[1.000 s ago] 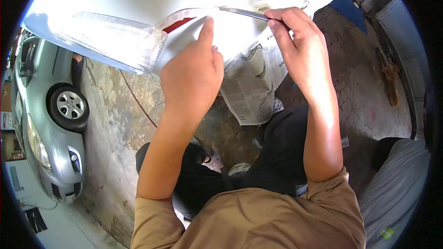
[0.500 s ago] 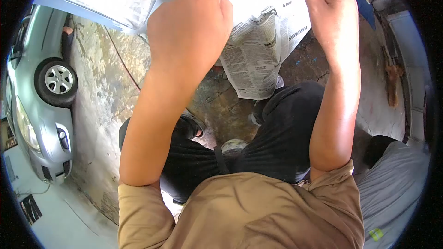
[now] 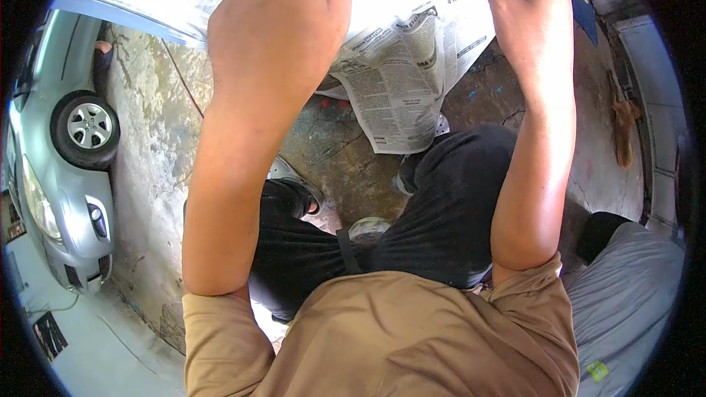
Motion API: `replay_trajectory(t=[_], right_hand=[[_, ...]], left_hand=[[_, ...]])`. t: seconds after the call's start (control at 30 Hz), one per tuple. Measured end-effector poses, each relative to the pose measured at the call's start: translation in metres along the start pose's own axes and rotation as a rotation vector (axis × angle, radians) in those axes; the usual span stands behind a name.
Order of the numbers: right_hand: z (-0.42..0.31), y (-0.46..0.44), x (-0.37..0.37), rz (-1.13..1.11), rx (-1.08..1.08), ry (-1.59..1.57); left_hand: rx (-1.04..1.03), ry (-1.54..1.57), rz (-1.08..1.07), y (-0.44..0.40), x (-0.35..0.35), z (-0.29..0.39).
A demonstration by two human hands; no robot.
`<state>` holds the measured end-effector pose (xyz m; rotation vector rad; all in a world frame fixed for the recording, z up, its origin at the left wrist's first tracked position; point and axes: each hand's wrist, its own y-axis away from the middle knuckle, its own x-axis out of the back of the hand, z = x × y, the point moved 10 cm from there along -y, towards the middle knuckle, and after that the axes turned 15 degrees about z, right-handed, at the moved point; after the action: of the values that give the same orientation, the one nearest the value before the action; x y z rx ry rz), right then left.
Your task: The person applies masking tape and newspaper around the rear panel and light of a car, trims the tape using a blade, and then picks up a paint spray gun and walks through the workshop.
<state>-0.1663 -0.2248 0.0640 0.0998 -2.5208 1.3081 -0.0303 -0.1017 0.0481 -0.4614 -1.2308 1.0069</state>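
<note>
Stained floor (image 3: pixel 154 198) below; my left hand (image 3: pixel 276 33) slid left; newspaper (image 3: pixel 401 95) hangs between it and my right hand (image 3: pixel 528 15); can't tell either's finger grip.

A silver car (image 3: pixel 66 184) stands at the left, its front wheel (image 3: pixel 84 129) on the stained, cracked floor (image 3: pixel 151 198); a thin dark hose (image 3: pixel 182 77) crosses that floor near it; a brown animal (image 3: pixel 624 132) lies by the wall at the far right; grey fabric (image 3: pixel 625 301) with a yellow-green mark fills the lower right.

The top edge crops the left hand (image 3: pixel 276 26) (also the right hand (image 3: pixel 526 11)).
</note>
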Motion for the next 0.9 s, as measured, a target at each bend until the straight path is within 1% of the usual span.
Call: replay_trajectory(t=[0.07, 0.13, 0.2, 0.3, 0.37, 0.4, 0.47, 0.5, 0.57, 0.6, 0.67, 0.7, 0.87, 0.9], right_hand=[[-0.003, 0.000, 0.001, -0.005, 0.004, -0.001], [-0.008, 0.001, 0.001, -0.014, 0.020, 0.003], [-0.011, 0.001, 0.000, -0.014, 0.027, 0.026], [-0.006, 0.001, -0.003, -0.008, 0.031, 0.002], [0.024, -0.003, -0.010, -0.027, -0.043, -0.072], [0.057, -0.009, -0.017, -0.049, -0.119, -0.125], [0.060, -0.010, -0.020, -0.068, -0.100, -0.143], [0.034, -0.006, -0.017, -0.066, -0.005, -0.109], [-0.003, -0.002, -0.010, -0.068, 0.089, -0.052], [-0.015, -0.002, -0.006, -0.073, 0.089, -0.031], [-0.026, -0.001, -0.007, -0.077, 0.109, 0.032], [-0.028, 0.000, -0.009, -0.075, 0.130, 0.074], [-0.003, -0.004, -0.019, -0.108, 0.141, 0.052], [-0.020, -0.001, -0.016, -0.097, 0.154, 0.077]], left_hand=[[0.031, -0.006, -0.027, -0.003, 0.005, 0.006], [-0.055, -0.034, 0.003, -0.002, 0.000, 0.002], [-0.059, -0.067, -0.025, 0.000, -0.006, 0.000], [0.050, -0.131, -0.175, 0.008, -0.019, 0.003], [0.110, -0.183, -0.302, 0.014, -0.028, 0.000], [0.113, -0.192, -0.316, 0.014, -0.029, -0.001], [0.112, -0.209, -0.333, 0.015, -0.030, -0.001], [0.109, -0.218, -0.336, 0.015, -0.029, 0.000], [0.094, -0.233, -0.315, 0.013, -0.024, 0.005], [0.085, -0.207, -0.296, 0.013, -0.025, 0.005], [0.068, -0.155, -0.255, 0.014, -0.027, 0.000], [0.079, -0.163, -0.274, 0.015, -0.029, -0.001], [0.107, -0.188, -0.329, 0.016, -0.036, -0.004], [0.108, -0.188, -0.329, 0.016, -0.036, -0.004]])
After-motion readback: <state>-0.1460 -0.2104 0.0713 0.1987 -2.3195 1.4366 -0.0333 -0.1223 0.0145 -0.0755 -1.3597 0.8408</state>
